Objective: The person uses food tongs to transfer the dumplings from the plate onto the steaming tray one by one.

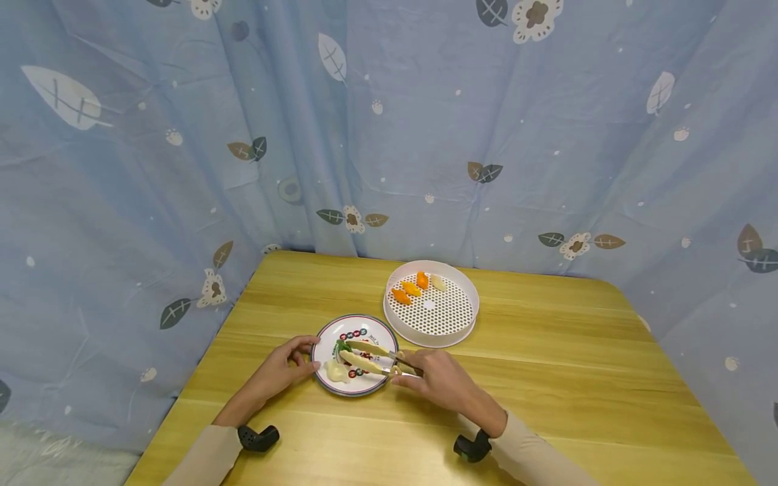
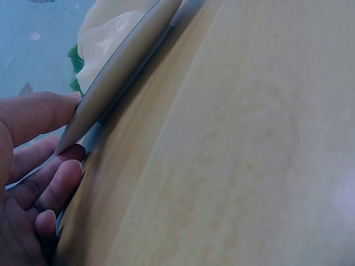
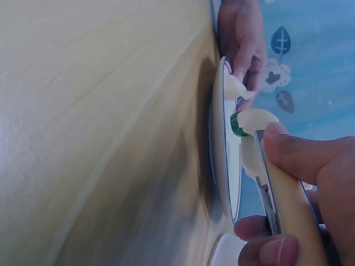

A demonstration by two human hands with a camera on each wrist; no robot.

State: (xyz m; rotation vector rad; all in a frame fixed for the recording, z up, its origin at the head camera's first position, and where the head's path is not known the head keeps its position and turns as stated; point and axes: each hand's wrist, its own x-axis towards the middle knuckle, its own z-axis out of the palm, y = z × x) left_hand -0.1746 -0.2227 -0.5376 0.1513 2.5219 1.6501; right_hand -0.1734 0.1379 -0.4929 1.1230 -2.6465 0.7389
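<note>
My left hand point(image 1: 282, 368) pinches the left rim of a round white plate point(image 1: 328, 332), with the thumb on top and the fingers below. My right hand point(image 1: 444, 383) grips cream-coloured tongs point(image 1: 369, 365) whose tips reach over the plate. Between or beside those tips is a green-and-white piece point(image 3: 237, 124), and the frames do not show clearly whether the tips hold it. A pale, dumpling-like piece point(image 1: 336, 371) lies on the plate near the left thumb.
Behind the plate, to the right, stands a round white perforated steamer tray point(image 1: 419, 337). Inside it are orange and yellow pieces point(image 1: 411, 289) and a pale piece point(image 1: 438, 283). A blue patterned curtain point(image 1: 413, 135) hangs behind the wooden table point(image 1: 577, 378).
</note>
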